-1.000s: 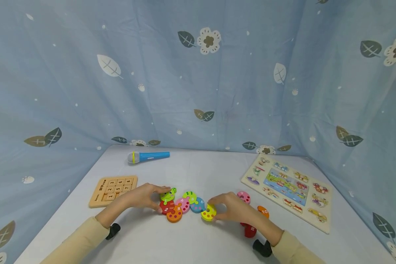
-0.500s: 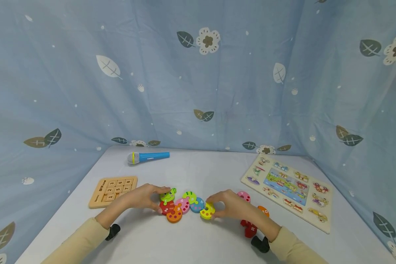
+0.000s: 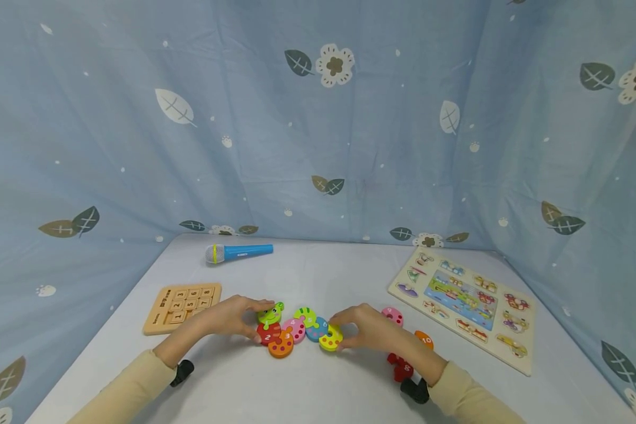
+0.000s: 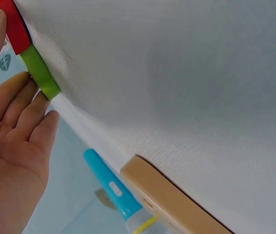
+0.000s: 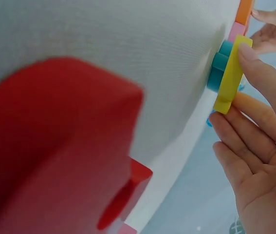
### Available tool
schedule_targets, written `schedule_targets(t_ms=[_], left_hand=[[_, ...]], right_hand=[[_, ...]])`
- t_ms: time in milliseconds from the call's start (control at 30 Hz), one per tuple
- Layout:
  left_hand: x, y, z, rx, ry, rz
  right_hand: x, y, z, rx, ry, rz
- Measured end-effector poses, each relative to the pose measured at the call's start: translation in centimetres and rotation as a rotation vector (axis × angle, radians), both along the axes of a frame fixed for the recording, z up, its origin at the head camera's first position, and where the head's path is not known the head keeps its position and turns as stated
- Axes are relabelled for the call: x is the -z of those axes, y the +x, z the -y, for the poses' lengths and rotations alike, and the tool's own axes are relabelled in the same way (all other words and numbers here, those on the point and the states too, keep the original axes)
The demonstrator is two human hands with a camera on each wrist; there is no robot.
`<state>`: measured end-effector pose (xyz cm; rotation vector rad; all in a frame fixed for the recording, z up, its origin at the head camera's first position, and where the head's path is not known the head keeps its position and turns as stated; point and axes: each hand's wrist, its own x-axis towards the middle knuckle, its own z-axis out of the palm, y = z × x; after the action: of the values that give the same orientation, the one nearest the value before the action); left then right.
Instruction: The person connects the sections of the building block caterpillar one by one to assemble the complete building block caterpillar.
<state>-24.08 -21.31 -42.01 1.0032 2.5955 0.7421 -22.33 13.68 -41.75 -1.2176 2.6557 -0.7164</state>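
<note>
A row of numbered caterpillar puzzle pieces lies on the table. My left hand [image 3: 233, 317] holds its front end, with the thumb on the red piece [image 4: 14, 27] and fingers against the green caterpillar head [image 4: 40, 73]. Orange [image 3: 281, 345], pink [image 3: 297, 330], green [image 3: 305, 317] and blue [image 3: 315, 331] pieces follow to the right. At the right end my right hand [image 3: 368, 330] pinches the yellow puzzle piece [image 3: 331, 339] between thumb and fingers. In the right wrist view the yellow piece [image 5: 233, 75] sits against the blue one [image 5: 218, 67]; whether they are fully interlocked I cannot tell.
Loose pink [image 3: 392, 316], red [image 3: 403, 369] and orange [image 3: 424, 339] pieces lie around the right forearm. A wooden number board [image 3: 182, 307] is at left, a blue toy microphone [image 3: 241, 252] behind it. A picture puzzle board [image 3: 463, 309] lies at right.
My right hand has moved a little left, bringing the yellow piece up against the blue one. The left hand stays in place on the caterpillar's front end.
</note>
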Motion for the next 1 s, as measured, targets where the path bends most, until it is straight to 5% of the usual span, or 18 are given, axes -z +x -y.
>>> schedule_targets(t_ms=[1000], left_hand=[[-0.42,0.26,-0.18,0.001,0.000,-0.002]], right_hand=[[-0.73,0.02,0.26,-0.012,0.088,-0.076]])
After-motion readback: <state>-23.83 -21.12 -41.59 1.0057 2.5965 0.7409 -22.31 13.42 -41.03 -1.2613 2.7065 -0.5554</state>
